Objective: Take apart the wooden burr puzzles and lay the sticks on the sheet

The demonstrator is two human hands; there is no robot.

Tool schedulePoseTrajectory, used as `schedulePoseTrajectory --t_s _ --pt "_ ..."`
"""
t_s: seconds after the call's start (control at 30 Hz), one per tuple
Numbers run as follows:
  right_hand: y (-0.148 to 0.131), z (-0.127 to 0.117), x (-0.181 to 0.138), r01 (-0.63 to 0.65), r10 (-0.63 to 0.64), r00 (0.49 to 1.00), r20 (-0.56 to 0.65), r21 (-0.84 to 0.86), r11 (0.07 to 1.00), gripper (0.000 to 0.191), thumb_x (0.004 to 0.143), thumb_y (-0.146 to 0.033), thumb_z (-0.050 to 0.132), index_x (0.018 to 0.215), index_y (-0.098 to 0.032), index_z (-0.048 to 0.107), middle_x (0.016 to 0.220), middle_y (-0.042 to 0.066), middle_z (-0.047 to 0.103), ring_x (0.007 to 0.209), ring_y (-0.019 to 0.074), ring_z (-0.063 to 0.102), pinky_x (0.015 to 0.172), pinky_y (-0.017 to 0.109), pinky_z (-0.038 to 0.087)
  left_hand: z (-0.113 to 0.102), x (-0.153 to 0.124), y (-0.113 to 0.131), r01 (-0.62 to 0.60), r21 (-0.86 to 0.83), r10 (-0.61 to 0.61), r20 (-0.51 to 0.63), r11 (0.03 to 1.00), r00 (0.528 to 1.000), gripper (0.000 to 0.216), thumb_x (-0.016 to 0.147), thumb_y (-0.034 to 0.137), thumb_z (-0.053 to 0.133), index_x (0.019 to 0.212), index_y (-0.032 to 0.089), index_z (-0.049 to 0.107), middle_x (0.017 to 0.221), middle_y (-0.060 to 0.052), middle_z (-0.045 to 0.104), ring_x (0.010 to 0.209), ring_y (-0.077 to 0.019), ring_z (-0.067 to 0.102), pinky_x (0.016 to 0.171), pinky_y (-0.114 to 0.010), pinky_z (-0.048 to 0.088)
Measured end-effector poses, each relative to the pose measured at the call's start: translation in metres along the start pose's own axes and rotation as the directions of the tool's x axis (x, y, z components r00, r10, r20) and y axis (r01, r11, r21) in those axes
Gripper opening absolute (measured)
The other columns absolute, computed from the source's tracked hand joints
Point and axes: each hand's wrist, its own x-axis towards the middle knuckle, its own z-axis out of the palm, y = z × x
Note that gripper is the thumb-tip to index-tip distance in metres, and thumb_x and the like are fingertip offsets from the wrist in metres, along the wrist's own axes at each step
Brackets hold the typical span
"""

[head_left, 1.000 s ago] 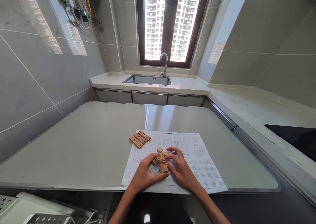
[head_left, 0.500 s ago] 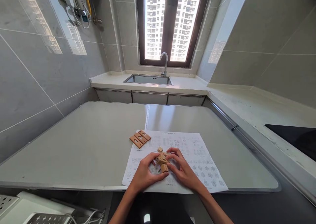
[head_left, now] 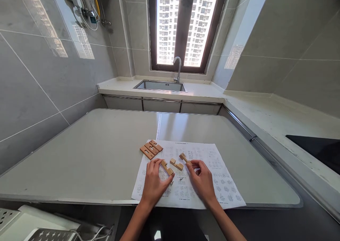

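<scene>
Between the thumb and fingers of my left hand is a notched wooden puzzle piece. My right hand pinches one end of another notched wooden piece, which points away to the upper left. A third light wooden piece with a cut-out lies on the printed sheet, between the two hands. At the sheet's upper left corner, several flat brown wooden pieces with cut-out slots lie side by side. The sheet carries rows of small line diagrams.
The sheet lies on a pale table reaching back towards a counter with a sink and a tap. A power strip and cables sit below the table at lower left. A black hob is on the right counter.
The joined wooden pieces have come apart. My hands have separated, each with one piece, and a third piece now lies on the paper between them.
</scene>
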Motion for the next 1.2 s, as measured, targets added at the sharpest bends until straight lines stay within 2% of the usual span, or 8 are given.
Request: schedulePoseTrajectory --t_s 0.2,0.37,0.7,0.87,1.0,1.2 --pt "0.007 0.006 0.002 0.087 -0.088 0.996 0.003 -0.190 0.978 0.027 0.095 -0.048 0.057 0.095 -0.021 0.064 0.090 0.006 0.066 0.077 0.0228 0.062 0.074 0.036 0.049 0.004 0.000 -0.001 -0.049 0.116 0.044 0.041 0.992 0.998 0.052 0.074 0.035 0.080 0.121 0.023 0.060 0.124 -0.008 0.059 0.122 -0.0312 0.051 0.106 -0.050 0.046" --pt "0.008 0.007 0.000 0.158 -0.145 0.987 0.074 -0.233 0.960 0.026 0.097 -0.046 0.055 0.099 -0.022 0.064 0.093 0.007 0.066 0.078 0.0239 0.062 0.073 0.037 0.049 0.006 -0.001 -0.001 -0.086 0.160 0.079 0.050 0.983 0.996 0.055 0.075 0.039 0.081 0.124 0.023 0.061 0.127 -0.009 0.058 0.122 -0.0323 0.051 0.104 -0.050 0.046" --pt "-0.001 0.006 -0.003 0.268 -0.233 0.946 0.224 -0.140 0.953 0.023 0.098 -0.037 0.054 0.111 -0.022 0.065 0.103 0.008 0.067 0.081 0.0218 0.063 0.075 0.036 0.051 0.007 -0.001 -0.002 -0.111 0.161 0.100 0.078 0.981 0.992 0.059 0.078 0.041 0.078 0.132 0.025 0.058 0.130 -0.010 0.059 0.123 -0.0333 0.052 0.103 -0.051 0.044" --pt "-0.006 0.004 -0.005 0.288 -0.256 0.915 0.310 -0.060 0.956 0.024 0.097 -0.034 0.056 0.117 -0.024 0.064 0.109 0.008 0.066 0.084 0.0215 0.063 0.079 0.036 0.052 0.006 -0.001 -0.001 -0.130 0.142 0.113 0.123 0.981 0.986 0.066 0.082 0.042 0.075 0.140 0.024 0.049 0.136 -0.011 0.058 0.128 -0.0321 0.050 0.105 -0.048 0.043" --pt "-0.007 0.002 -0.005 0.294 -0.275 0.897 0.346 -0.002 0.956 0.024 0.096 -0.033 0.057 0.116 -0.024 0.064 0.108 0.007 0.066 0.087 0.0215 0.064 0.082 0.035 0.052 0.005 -0.001 0.000 -0.126 0.118 0.108 0.145 0.985 0.983 0.067 0.084 0.046 0.072 0.143 0.026 0.047 0.133 -0.011 0.060 0.126 -0.0321 0.052 0.103 -0.046 0.044" --pt "-0.010 0.000 -0.005 0.265 -0.266 0.884 0.385 0.055 0.963 0.023 0.095 -0.034 0.057 0.114 -0.024 0.065 0.106 0.007 0.068 0.081 0.0198 0.063 0.067 0.030 0.050 0.004 -0.001 0.002 -0.109 0.064 0.095 0.188 0.992 0.977 0.066 0.083 0.044 0.075 0.142 0.026 0.050 0.129 -0.011 0.062 0.120 -0.0317 0.055 0.102 -0.047 0.045"
